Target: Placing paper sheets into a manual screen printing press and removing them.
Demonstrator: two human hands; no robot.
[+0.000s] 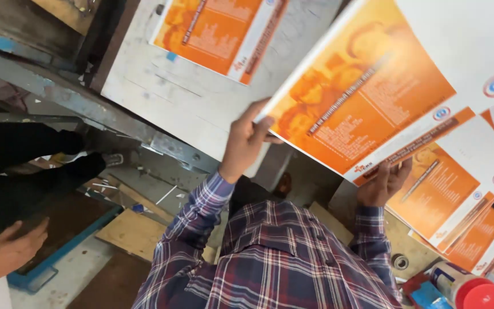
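Your left hand (246, 140) and right hand (385, 182) pinch the orange printed sheet (373, 86) by its edges; it could buckle or slip.

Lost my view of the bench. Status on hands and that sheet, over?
Left hand and right hand both gripping the orange printed sheet. Sheet lifted above stacked prints. Nothing blocking.

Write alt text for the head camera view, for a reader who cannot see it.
A person in a plaid shirt lifts a large orange-and-white printed sheet, left hand gripping one corner and right hand under the near edge. More matching sheets lie stacked below at right, another on the white table. Another person's hand shows at lower left.
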